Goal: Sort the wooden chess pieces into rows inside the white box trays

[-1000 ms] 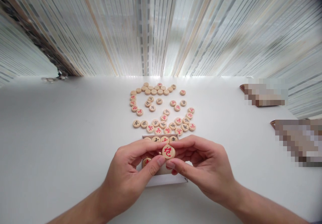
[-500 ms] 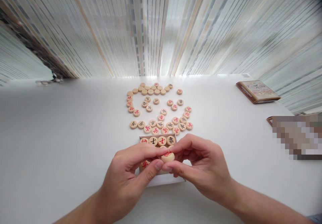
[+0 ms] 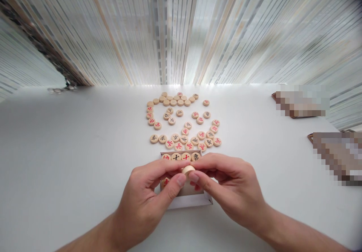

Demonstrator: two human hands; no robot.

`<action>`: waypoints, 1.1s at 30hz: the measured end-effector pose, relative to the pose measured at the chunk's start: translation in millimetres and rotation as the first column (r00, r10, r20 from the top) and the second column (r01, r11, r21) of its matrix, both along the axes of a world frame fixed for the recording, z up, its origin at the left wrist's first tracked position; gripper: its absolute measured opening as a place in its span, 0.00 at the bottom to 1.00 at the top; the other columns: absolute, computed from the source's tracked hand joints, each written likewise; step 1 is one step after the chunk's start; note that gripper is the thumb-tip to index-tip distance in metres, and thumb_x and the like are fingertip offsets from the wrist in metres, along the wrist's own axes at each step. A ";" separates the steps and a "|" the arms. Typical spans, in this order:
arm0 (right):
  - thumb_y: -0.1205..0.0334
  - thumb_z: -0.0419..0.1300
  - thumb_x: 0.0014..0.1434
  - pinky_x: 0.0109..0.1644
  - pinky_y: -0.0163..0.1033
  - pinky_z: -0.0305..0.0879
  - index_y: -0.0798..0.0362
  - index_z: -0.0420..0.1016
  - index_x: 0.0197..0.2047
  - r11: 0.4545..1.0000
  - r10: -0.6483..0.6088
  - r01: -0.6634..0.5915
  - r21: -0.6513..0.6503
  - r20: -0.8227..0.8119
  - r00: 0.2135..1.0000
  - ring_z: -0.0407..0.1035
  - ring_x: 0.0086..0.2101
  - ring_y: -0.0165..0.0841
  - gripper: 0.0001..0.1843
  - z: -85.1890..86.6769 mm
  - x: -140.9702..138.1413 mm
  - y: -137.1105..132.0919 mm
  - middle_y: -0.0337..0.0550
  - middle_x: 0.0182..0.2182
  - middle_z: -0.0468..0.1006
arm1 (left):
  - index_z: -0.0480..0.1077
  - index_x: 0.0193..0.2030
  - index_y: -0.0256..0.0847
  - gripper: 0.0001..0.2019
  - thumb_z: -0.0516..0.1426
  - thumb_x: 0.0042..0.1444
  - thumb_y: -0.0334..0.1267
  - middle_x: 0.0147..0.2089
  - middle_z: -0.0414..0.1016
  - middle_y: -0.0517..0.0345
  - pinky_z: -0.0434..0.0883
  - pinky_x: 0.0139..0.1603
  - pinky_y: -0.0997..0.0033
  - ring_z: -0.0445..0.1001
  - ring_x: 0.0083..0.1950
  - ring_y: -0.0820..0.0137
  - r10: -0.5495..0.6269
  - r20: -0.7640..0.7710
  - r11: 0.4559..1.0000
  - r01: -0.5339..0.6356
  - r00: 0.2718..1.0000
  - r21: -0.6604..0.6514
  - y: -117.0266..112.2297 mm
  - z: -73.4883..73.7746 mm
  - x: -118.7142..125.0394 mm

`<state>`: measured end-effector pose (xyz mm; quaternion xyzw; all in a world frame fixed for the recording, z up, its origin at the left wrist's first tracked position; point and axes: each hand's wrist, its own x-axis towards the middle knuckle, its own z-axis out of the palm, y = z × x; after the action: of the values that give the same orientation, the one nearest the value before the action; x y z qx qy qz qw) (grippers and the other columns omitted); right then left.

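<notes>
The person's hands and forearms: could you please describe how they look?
The left hand and right hand wear no gloves, and no rings show on the visible fingers. The thumbnails look short and unpainted. No watch or bracelet shows on either forearm.

Pale daylight reaches me through the curtain [image 3: 181,37] beyond the box [image 3: 188,201], the stripes splayed by lens distortion. Well past the box, the table [image 3: 70,161] glares white; on my side of it, the surface dulls to grey. Far right of the box, mosaic squares blur two packs [image 3: 296,105].
</notes>
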<state>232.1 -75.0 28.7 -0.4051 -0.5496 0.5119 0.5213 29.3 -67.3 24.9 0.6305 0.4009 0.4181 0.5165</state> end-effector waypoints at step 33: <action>0.74 0.86 0.40 0.33 0.25 0.78 0.54 0.83 0.35 0.872 0.047 -0.203 -0.445 -0.337 0.940 0.79 0.27 0.26 0.22 1.2 -1.9 6.5 0.39 0.28 0.86 | 0.83 0.59 0.46 0.22 0.65 0.62 0.22 0.43 0.90 0.57 0.81 0.38 0.79 0.83 0.35 0.73 0.004 -0.089 0.962 0.020 0.996 0.274 -0.1 -0.4 4.3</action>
<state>230.2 -68.6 29.9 -0.3960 -0.3429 0.7215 0.4528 33.6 -67.3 24.5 0.7156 0.3592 0.4391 0.4076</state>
